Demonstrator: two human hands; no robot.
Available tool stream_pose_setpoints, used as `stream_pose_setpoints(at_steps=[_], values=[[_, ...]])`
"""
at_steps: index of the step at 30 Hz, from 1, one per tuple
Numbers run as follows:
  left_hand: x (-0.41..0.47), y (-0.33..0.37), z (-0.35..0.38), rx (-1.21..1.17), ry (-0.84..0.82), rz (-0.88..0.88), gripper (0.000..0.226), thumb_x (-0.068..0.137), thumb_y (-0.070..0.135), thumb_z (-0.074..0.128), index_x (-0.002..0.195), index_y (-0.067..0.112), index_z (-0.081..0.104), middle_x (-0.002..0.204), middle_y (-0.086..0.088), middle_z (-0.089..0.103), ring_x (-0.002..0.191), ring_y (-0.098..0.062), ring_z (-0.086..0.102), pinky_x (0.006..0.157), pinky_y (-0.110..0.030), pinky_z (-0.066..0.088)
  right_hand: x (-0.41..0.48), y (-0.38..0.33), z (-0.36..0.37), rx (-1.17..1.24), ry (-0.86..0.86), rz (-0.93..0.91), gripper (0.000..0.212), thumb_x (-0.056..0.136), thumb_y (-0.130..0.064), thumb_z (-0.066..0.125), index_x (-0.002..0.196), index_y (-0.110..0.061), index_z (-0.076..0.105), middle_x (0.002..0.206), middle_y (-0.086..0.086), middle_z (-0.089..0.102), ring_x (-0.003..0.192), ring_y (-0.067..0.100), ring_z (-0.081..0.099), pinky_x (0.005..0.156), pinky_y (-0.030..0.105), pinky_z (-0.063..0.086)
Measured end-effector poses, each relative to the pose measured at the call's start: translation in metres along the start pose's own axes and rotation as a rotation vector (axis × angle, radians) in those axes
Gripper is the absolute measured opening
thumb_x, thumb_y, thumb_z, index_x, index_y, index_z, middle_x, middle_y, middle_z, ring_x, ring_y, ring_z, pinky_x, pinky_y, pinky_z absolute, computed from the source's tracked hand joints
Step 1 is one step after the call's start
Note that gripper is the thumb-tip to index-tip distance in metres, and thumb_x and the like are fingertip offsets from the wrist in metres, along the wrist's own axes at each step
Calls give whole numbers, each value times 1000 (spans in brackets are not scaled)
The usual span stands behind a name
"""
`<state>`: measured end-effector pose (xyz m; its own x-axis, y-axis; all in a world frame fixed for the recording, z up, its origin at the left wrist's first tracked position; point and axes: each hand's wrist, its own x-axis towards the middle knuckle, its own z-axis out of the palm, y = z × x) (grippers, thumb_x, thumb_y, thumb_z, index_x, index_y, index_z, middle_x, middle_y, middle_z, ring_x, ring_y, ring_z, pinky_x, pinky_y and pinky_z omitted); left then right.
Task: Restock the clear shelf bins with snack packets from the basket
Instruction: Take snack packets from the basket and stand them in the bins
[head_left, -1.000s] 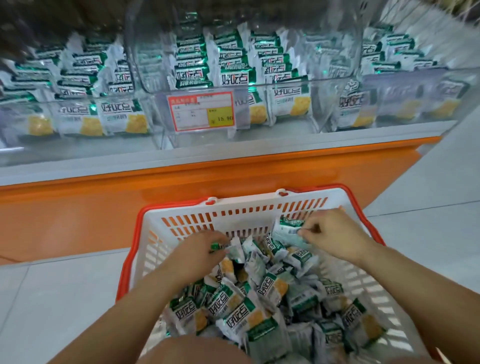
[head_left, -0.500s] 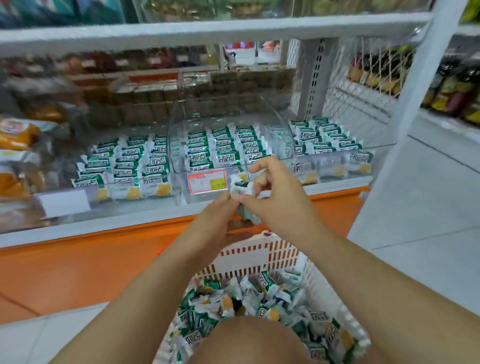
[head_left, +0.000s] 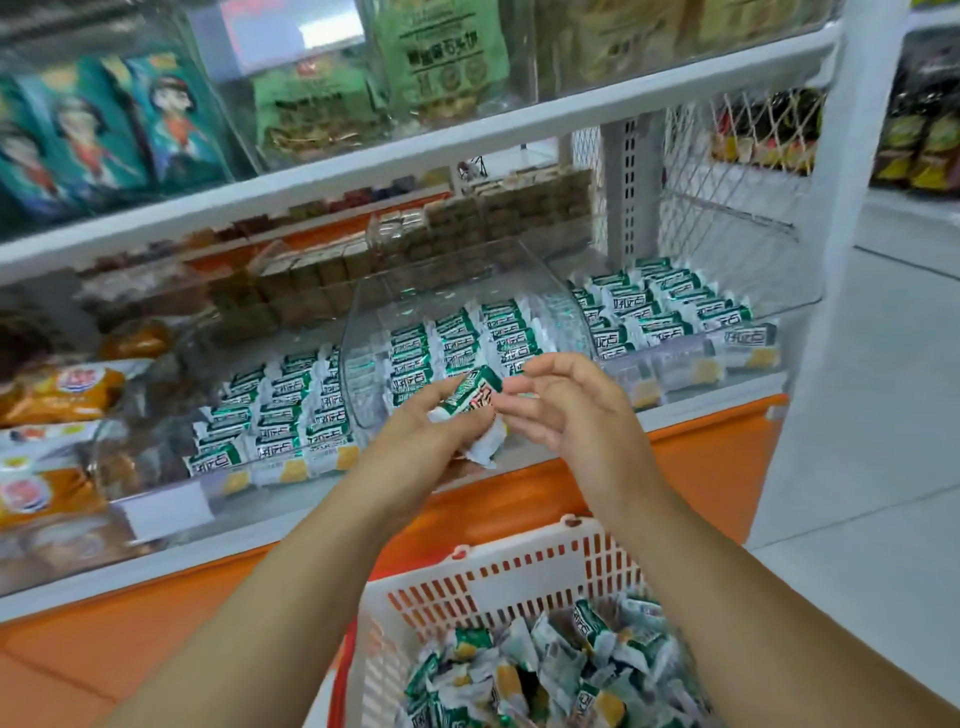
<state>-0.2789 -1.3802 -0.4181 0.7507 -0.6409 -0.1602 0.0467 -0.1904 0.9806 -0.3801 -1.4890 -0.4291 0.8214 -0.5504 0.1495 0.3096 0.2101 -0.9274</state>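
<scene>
My left hand (head_left: 415, 441) grips a few green-and-white snack packets (head_left: 470, 397) in front of the middle clear bin (head_left: 363, 332). My right hand (head_left: 566, 410) hovers just to their right with relaxed fingers and holds nothing. Rows of the same packets (head_left: 457, 343) stand upright in the middle bin, in the left bin (head_left: 275, 410) and in the right bin (head_left: 670, 312). Below my arms is the white basket (head_left: 498, 577) with red rim, holding a loose heap of several packets (head_left: 545, 670).
An orange shelf base (head_left: 701, 457) runs under the bins. A white shelf board (head_left: 415, 156) above carries other snack bags (head_left: 441, 57). Orange bread packs (head_left: 57, 389) lie at the left. A white upright post (head_left: 852, 182) and tiled floor (head_left: 883, 441) are at the right.
Both hands rose from the basket to the middle bin carrying packets. My right hand has let go of them and opened; the left hand still holds them.
</scene>
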Motion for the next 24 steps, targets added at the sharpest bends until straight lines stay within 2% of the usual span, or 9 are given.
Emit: stream_pose_setpoints(at_steps=[4,7,8,11,14,16,18,22,24], values=[[28,26,-22,96,138,125,31,86,12,66,116,20,62,76,2,73,64,-11,64,70,-29,51,20,5,-25,-302,120,-70,15,92,-13,54,102,-23,58,107,-4,65,96,6,64,88,27,52],[54,38,-31,272,120,162,26,84,15,69,109,22,67,84,1,73,72,-13,64,87,-35,53,29,11,-40,-533,198,-123,27,92,-10,53,110,-29,56,119,-10,55,89,-5,52,74,14,45],[64,38,-30,332,97,151,29,83,17,71,111,22,66,90,-1,73,78,-16,66,92,-39,52,31,13,-45,-589,216,-138,32,92,-8,52,116,-28,55,123,-11,50,92,-2,50,79,17,46],[95,37,-17,521,-3,125,43,79,21,76,120,19,62,117,-7,65,95,-22,66,96,-44,50,36,14,-52,-685,248,-121,40,93,-6,51,129,-22,52,130,-12,43,125,12,42,108,39,36],[120,37,1,709,-167,65,46,82,21,75,124,20,58,121,-1,57,95,-18,66,94,-37,52,37,17,-52,-720,243,-91,41,92,-10,53,130,-26,51,133,-12,44,127,18,43,105,47,40],[132,36,13,869,-271,56,44,83,24,73,124,22,57,115,3,54,89,-13,65,88,-30,53,38,18,-52,-717,237,-85,40,92,-12,53,129,-28,50,137,-12,42,130,13,39,109,43,37],[142,33,22,1040,-321,108,34,82,27,74,112,26,58,105,2,56,82,-10,59,78,-25,50,38,19,-55,-718,240,-87,39,92,-13,54,127,-30,51,130,-16,42,128,9,39,105,33,39],[155,21,33,1225,-337,226,30,76,32,79,85,25,51,88,5,53,75,-11,48,66,-23,40,40,20,-61,-748,244,-90,36,93,-16,55,125,-30,51,123,-16,45,114,5,43,75,6,36],[157,18,35,1226,-356,255,32,75,30,80,76,27,48,79,8,50,67,-6,43,58,-19,35,40,21,-61,-752,249,-92,35,92,-15,56,124,-29,52,121,-16,44,114,6,43,72,5,39]])
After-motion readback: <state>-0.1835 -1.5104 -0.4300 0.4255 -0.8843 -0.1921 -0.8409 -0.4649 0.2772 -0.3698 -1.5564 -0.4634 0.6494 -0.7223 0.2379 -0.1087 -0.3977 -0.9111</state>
